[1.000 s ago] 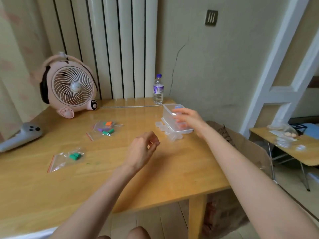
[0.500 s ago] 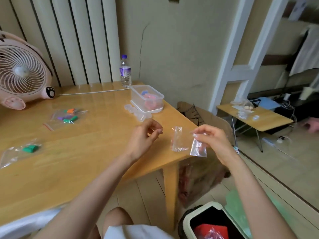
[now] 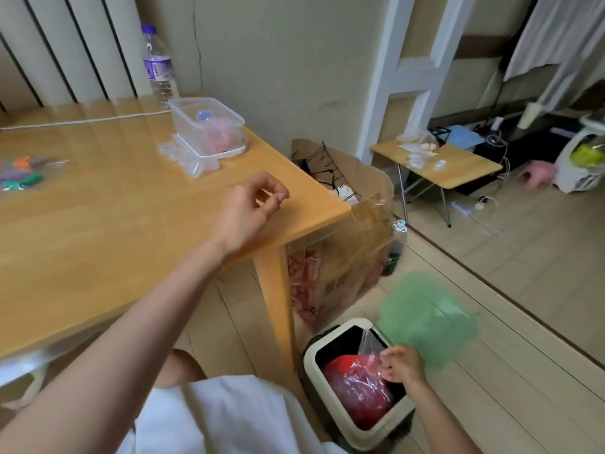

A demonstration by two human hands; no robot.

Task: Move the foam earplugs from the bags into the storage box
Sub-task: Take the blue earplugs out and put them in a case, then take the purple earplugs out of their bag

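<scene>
Now right grip (image 3: 401,363) pinches bag (image 3: 368,345) — above bin (image 3: 338,327).

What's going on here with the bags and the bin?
A person's right hand holds an empty clear bag over the open trash bin on the floor. The left hand hangs above the table corner, holding nothing. The storage box holds some earplugs; a filled bag lies at the table's left edge.

The bag of earplugs (image 3: 21,175) is running off the left edge, its colours smearing. The storage box (image 3: 209,126) is showing only a pink blur through its wall. The clear bag (image 3: 368,344) in the right hand (image 3: 401,365) is blending into the red waste behind it. The green shape (image 3: 425,319) is blurring beyond naming.
</scene>
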